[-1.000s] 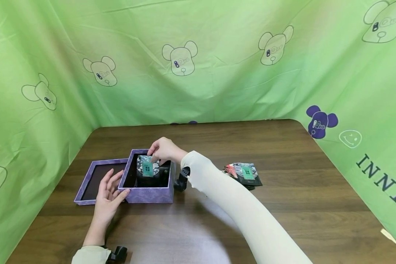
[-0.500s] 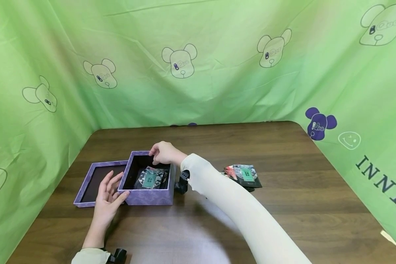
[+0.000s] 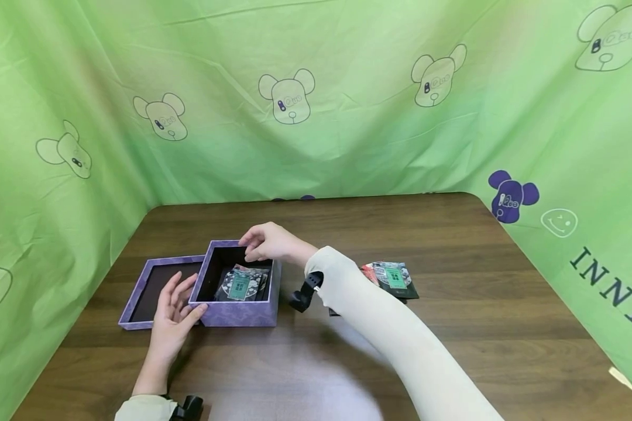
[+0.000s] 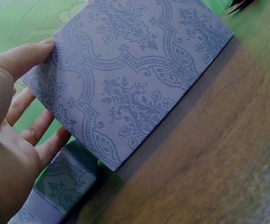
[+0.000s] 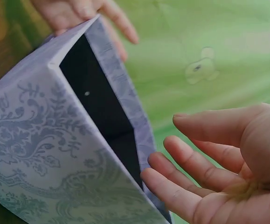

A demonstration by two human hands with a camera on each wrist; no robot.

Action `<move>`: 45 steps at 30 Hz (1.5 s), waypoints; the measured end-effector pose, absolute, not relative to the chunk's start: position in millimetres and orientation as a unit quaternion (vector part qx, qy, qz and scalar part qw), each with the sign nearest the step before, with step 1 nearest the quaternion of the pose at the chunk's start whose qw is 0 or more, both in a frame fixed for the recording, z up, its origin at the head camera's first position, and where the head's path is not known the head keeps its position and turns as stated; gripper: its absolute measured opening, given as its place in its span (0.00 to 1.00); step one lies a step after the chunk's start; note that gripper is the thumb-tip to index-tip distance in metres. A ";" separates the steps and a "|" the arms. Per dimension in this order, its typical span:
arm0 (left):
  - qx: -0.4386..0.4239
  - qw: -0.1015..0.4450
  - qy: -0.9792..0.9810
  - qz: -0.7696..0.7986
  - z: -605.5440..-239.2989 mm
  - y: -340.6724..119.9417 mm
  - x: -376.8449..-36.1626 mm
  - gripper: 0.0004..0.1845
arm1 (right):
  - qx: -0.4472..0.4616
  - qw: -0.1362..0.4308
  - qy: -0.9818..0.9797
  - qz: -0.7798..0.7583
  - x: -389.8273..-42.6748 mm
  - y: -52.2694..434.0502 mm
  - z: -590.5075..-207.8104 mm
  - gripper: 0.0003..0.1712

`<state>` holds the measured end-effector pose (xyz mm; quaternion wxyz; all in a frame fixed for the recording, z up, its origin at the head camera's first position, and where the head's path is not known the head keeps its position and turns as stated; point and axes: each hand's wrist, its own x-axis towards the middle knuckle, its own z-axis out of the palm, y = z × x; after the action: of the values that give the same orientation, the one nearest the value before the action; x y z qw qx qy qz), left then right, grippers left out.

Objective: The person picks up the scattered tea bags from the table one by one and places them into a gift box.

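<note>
A purple patterned box (image 3: 239, 314) stands uncovered on the table, its black inside facing up. Several dark sachets (image 3: 242, 285) lie in it, the top one with a green label. My left hand (image 3: 169, 327) holds the box's front left corner, thumb on the front wall and fingers along the left side. Above the box's back right part hovers my right hand (image 3: 274, 241), holding nothing; in the right wrist view its fingers (image 5: 186, 161) are loosely bent, with the thumb apart from them. The sachets are not visible in either wrist view.
Left of the box, the purple lid (image 3: 137, 292) lies with its dark inside up, partly behind the left hand. Several more sachets (image 3: 397, 278) lie to the right, partly covered by the right sleeve (image 3: 379, 310). A green printed cloth (image 3: 337, 146) hangs around the wooden table (image 3: 305, 374).
My right hand lowered a green-labelled sachet into the box and let it go; it now lies on the others. Then the hand shifted slightly right. The left hand stays at the corner.
</note>
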<state>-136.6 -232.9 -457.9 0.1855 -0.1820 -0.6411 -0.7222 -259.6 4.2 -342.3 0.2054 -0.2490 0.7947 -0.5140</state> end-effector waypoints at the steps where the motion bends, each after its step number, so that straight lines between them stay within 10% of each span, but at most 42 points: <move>1: -0.182 0.186 -0.641 -0.722 -457.8 -233.0 -136.6 0.44 | -0.249 0.208 0.787 -0.525 -258.9 7.3 -341.7 0.21; 45: -0.151 0.176 -0.660 -0.714 -456.6 -234.4 -138.0 0.45 | -0.101 0.193 0.759 -0.614 -268.3 233.4 -395.5 0.32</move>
<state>-138.0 -234.4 -456.6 0.1760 -0.1509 -0.6602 -0.7144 -268.3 233.4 -395.5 0.1928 -0.1007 0.7590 -0.6137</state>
